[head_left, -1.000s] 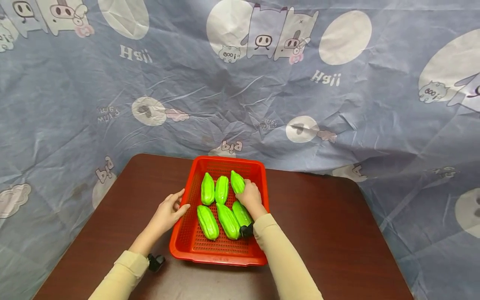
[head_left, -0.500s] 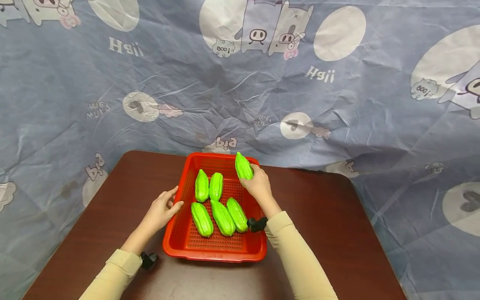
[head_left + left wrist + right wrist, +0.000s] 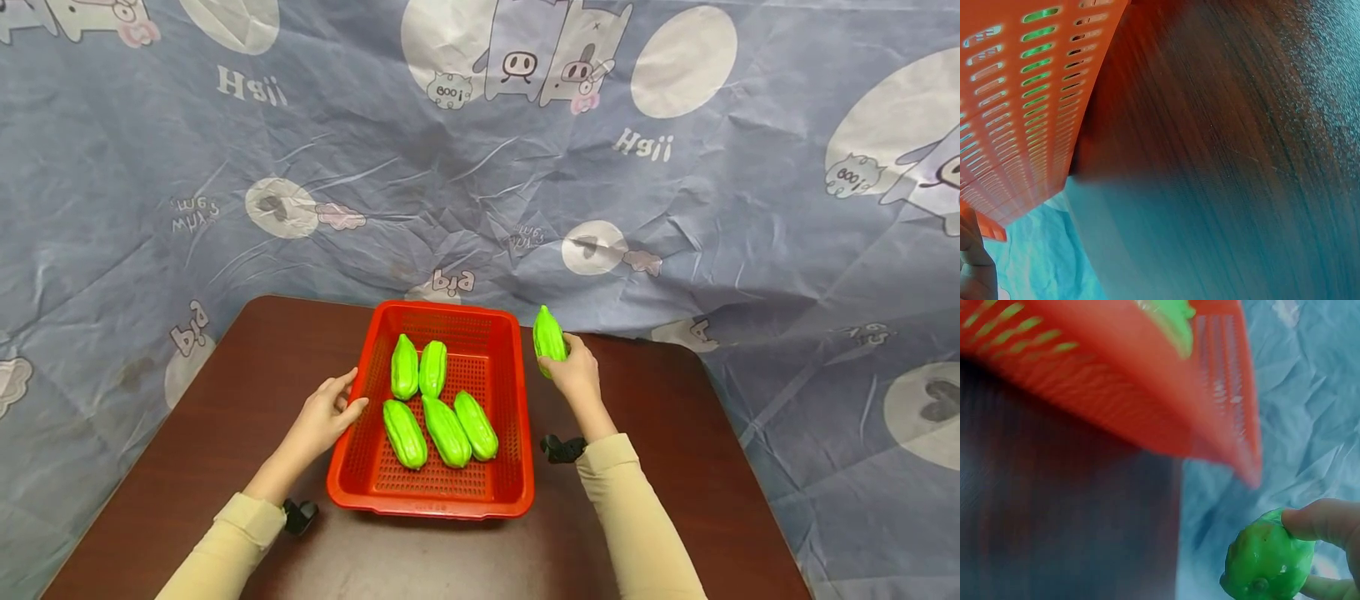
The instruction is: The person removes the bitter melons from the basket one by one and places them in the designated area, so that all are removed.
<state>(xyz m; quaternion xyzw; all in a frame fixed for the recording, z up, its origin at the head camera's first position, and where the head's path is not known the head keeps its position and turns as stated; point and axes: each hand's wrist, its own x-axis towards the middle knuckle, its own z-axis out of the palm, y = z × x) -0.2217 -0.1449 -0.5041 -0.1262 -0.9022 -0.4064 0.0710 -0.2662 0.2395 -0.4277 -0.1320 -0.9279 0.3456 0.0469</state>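
Observation:
My right hand (image 3: 576,371) grips a bright green, ridged bitter melon (image 3: 550,340) above the table, just right of the red plastic basket (image 3: 429,505). In the right wrist view the thumb and a finger pinch this bitter melon (image 3: 1266,559), its rounded end facing the camera. My left hand (image 3: 324,414) holds the basket's left rim, thumb at the top edge; in the left wrist view only part of the hand (image 3: 974,265) shows beside the slotted wall (image 3: 1035,112). Inside the basket lie several more green bitter melons (image 3: 447,431) in two rough rows.
The dark brown table (image 3: 645,467) extends on both sides of the basket. A wrinkled blue-grey cloth (image 3: 480,183) with cartoon prints hangs behind and beside the table. Black wrist cameras (image 3: 562,450) sit on both wrists.
My right hand has lifted one bitter melon from the basket's back right and carried it rightward over the rim, outside the basket. The left hand stays at the left rim.

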